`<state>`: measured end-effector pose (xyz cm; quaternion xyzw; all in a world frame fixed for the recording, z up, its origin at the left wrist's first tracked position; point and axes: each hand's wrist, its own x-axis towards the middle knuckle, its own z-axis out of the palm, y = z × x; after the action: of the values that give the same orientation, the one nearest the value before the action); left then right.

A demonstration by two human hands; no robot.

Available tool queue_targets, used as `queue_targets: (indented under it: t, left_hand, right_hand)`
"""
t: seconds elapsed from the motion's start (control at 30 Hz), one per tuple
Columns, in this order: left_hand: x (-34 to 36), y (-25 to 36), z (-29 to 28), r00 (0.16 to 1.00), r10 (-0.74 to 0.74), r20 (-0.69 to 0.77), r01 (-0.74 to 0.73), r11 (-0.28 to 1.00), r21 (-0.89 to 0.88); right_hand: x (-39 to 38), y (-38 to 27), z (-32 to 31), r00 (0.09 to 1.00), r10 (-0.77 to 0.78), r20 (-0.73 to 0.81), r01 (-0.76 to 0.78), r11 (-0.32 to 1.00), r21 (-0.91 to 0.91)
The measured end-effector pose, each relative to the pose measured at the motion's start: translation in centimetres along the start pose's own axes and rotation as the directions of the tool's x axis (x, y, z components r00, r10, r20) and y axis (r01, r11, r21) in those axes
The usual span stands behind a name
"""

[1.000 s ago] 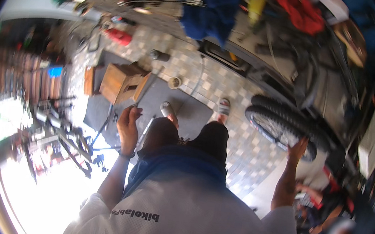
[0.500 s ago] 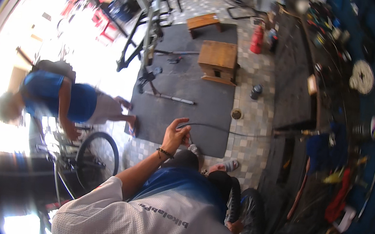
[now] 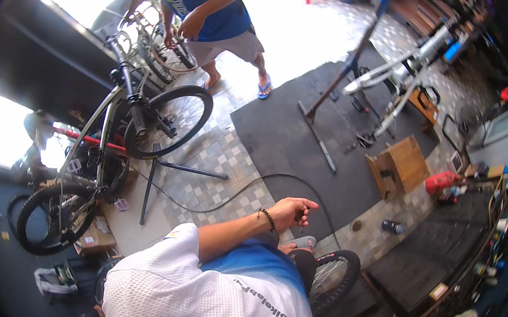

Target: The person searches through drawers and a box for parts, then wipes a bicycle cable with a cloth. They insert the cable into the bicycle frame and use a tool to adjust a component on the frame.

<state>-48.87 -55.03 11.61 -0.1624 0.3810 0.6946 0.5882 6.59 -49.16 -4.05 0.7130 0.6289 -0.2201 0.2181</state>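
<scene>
My left hand, with a dark beaded bracelet at its wrist, reaches across in front of my body. Its index finger points out to the right while the other fingers curl in; whatever small thing they may hold is too hidden to name. Below and to the right of it, close to my leg, stands a loose bicycle wheel with a black knobbly tyre. A thin black hose curves over the floor beyond the hand; I see no contact between them. My right hand is out of view, past my shirt.
A bicycle stands at the left, with a grey stand leg beside it. Another person in a blue shirt is behind it. A dark mat bears a repair stand and a wooden stool. A cluttered workbench lines the right.
My view has swung left, bringing the bicycle and the other person further in. My left hand's index finger has straightened. The right hand, seen earlier at the wheel, is out of sight.
</scene>
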Motion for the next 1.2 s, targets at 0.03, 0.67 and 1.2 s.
queue_targets:
  t: [0.03, 0.67, 1.2]
  left_hand:
    - [-0.2, 0.6, -0.8, 1.000, 0.023, 0.003, -0.023, 0.999, -0.026]
    - [-5.5, 4.9, -3.5, 0.301, 0.935, 0.190, -0.469, -0.029, 0.883]
    - [-5.5, 3.8, -14.6, 0.680, 0.661, 0.318, 0.002, -0.435, 0.900]
  right_hand:
    - [1.4, -0.8, -0.8, 0.999, -0.037, -0.036, 0.037, 0.999, -0.005]
    - [2.6, -42.3, -12.7, 0.374, -0.921, 0.108, 0.898, 0.331, -0.291]
    - [-12.7, -58.9, -10.9, -0.293, -0.798, 0.526, 0.890, -0.429, -0.156]
